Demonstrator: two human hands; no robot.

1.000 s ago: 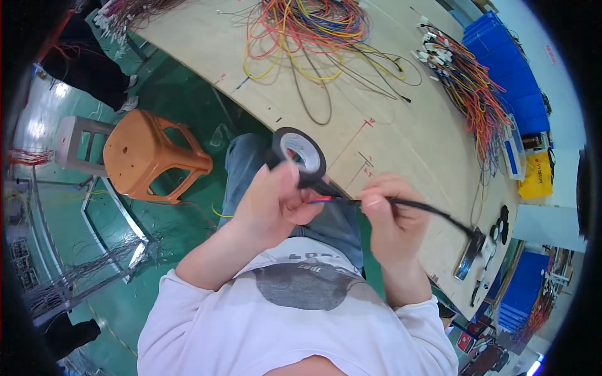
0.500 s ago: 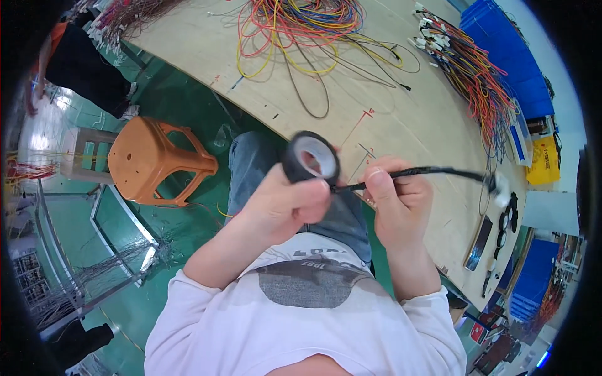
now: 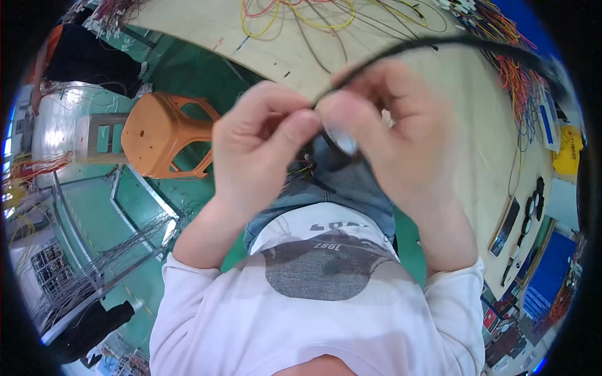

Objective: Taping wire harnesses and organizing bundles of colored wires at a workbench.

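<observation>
A black-wrapped wire harness (image 3: 433, 42) arches from between my hands toward the upper right, its far end blurred. My left hand (image 3: 254, 147) is closed, thumb and forefinger pinching the harness at its near end. Right beside it, my right hand (image 3: 407, 135) is closed round the harness, thumb against the left fingertips and slightly smeared by motion. A roll of black tape (image 3: 342, 140) shows its pale inner core under the right thumb, above my lap. Most of the roll is hidden by the right hand, and I cannot tell which fingers bear it.
The wooden table (image 3: 464, 144) lies ahead and to the right, with loose coloured wires (image 3: 335, 25) and a wire bundle (image 3: 517, 81) on it. An orange stool (image 3: 150, 135) stands at the left beside a metal frame (image 3: 141, 213). A person in dark trousers (image 3: 94, 62) is at the far left.
Both hands have risen and come together. The tape roll has gone from upright above the left hand to lower, partly behind the right hand. The harness now arches higher.
</observation>
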